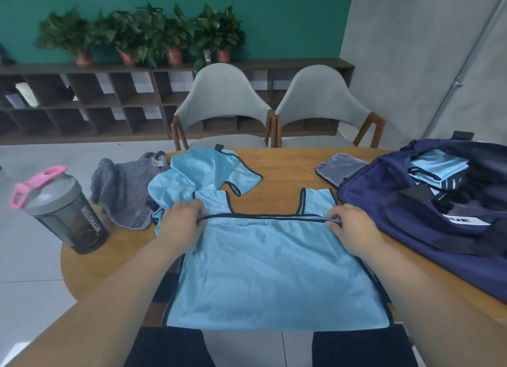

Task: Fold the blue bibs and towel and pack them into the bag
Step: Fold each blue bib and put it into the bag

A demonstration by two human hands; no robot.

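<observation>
Head view: we count two hands on one light-blue mesh bib [269,270], which lies spread on the wooden table [285,174]. Its near end hangs over the table edge towards our lap. A dark-trimmed edge runs straight across the bib from hand to hand, and two shoulder straps lie flat just beyond it.

The left hand [182,220] has its fingers curled and pinches the left end of that trimmed edge. The right hand [349,226] pinches the right end between thumb and fingertips.

Beyond this bib and to its left lies a second bib [197,172], crumpled and touching the first near the left hand. Left of the spread bib, one grey towel [123,191] lies in a heap against the crumpled bib. Further left stands one upright shaker bottle [65,213] with a grey lid and a pink cap.

Just right of the spread bib sits one navy bag [411,202], open at the top, with a stack of folded blue bibs [437,165] inside. We cannot count how many are in the stack. One grey mesh panel [340,169] lies beyond the bib, against the bag.

Far beyond the bib stand two grey chairs [222,97] [321,97].
</observation>
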